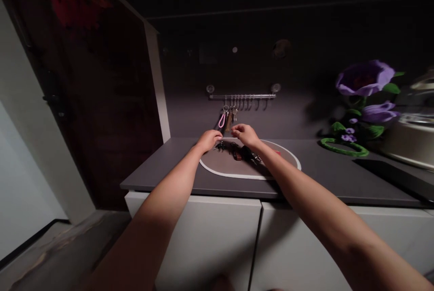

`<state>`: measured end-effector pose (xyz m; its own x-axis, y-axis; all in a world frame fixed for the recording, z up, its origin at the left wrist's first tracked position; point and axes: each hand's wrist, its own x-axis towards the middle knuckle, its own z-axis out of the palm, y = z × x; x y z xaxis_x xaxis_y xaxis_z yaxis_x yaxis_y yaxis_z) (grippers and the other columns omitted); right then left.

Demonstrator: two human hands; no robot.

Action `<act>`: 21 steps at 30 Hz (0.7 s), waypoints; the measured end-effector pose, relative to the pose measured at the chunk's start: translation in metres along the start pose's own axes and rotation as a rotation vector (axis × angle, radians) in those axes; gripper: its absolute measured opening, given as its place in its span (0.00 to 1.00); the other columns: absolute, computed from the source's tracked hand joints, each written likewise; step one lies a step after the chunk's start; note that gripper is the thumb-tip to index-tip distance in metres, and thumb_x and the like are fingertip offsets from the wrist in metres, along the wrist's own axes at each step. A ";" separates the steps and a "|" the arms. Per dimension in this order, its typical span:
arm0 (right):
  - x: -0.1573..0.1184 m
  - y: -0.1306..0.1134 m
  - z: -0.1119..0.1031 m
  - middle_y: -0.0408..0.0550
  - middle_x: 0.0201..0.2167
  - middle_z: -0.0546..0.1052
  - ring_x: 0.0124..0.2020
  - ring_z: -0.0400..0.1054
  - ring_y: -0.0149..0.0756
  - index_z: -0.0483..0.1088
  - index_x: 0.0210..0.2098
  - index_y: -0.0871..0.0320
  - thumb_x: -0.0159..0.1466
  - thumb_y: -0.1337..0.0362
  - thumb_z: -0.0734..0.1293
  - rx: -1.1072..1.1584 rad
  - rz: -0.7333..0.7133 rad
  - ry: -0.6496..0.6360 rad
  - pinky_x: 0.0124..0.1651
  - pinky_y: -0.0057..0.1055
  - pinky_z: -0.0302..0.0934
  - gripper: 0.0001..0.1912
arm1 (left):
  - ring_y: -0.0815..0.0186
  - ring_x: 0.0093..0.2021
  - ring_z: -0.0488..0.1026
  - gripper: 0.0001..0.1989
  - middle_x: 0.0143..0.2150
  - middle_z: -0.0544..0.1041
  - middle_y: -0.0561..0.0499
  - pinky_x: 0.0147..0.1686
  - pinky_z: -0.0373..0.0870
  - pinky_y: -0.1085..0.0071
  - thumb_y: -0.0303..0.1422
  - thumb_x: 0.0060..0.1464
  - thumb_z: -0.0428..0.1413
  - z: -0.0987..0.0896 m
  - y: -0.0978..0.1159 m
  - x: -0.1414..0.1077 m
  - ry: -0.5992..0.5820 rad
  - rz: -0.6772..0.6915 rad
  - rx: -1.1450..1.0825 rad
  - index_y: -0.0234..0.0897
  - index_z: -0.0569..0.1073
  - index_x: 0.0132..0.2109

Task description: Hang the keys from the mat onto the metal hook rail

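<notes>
My left hand (208, 140) is over the left side of an oval mat (220, 169), fingers curled together near a bunch of dark keys (221, 146). Whether it touches them, I cannot tell. My right hand (247, 135) is raised above the mat with thumb and fingers pinched; anything between them is too small to make out. Below it lie a dark red key fob (238, 155) and more keys (256, 157), partly hidden by my forearm. Just behind my hands, a pink strap (222, 120), a brown tag (228, 122) and keys (235, 114) hang from the hook rail (242, 96).
Purple handmade flowers (364, 78) stand at the right, beside a pale round container (412, 139). A black flat object (393, 178) lies in front of them. White cabinet doors (210, 237) sit beneath the grey counter (162, 164). At the left is a dark door (101, 101).
</notes>
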<state>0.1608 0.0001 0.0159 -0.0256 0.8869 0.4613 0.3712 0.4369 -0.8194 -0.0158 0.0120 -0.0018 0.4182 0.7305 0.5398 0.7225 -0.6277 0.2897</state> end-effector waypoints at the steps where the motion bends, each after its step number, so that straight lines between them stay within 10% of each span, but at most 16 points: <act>1: -0.003 0.002 0.000 0.44 0.23 0.74 0.25 0.67 0.28 0.70 0.27 0.61 0.53 0.72 0.65 -0.095 -0.052 -0.022 0.34 0.25 0.61 0.03 | 0.65 0.42 0.70 0.11 0.40 0.76 0.48 0.43 0.63 0.73 0.29 0.52 0.49 0.000 0.000 -0.001 -0.012 0.005 0.008 0.36 0.75 0.39; 8: -0.011 0.005 -0.002 0.48 0.30 0.76 0.33 0.68 0.33 0.73 0.30 0.58 0.55 0.69 0.65 -0.535 -0.227 -0.135 0.39 0.27 0.57 0.04 | 0.63 0.44 0.69 0.12 0.43 0.75 0.45 0.45 0.62 0.71 0.30 0.52 0.50 0.005 -0.004 -0.002 -0.053 -0.055 0.084 0.35 0.74 0.42; 21: -0.009 0.007 0.007 0.48 0.27 0.75 0.30 0.66 0.32 0.74 0.28 0.59 0.56 0.67 0.65 -0.617 -0.241 -0.182 0.35 0.24 0.54 0.05 | 0.70 0.28 0.66 0.11 0.29 0.74 0.49 0.31 0.62 0.74 0.35 0.49 0.53 0.026 -0.007 0.000 -0.017 -0.297 -0.021 0.31 0.74 0.34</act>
<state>0.1570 -0.0039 0.0037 -0.3096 0.8104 0.4974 0.7949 0.5076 -0.3323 -0.0068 0.0229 -0.0241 0.1992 0.8874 0.4158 0.8032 -0.3909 0.4496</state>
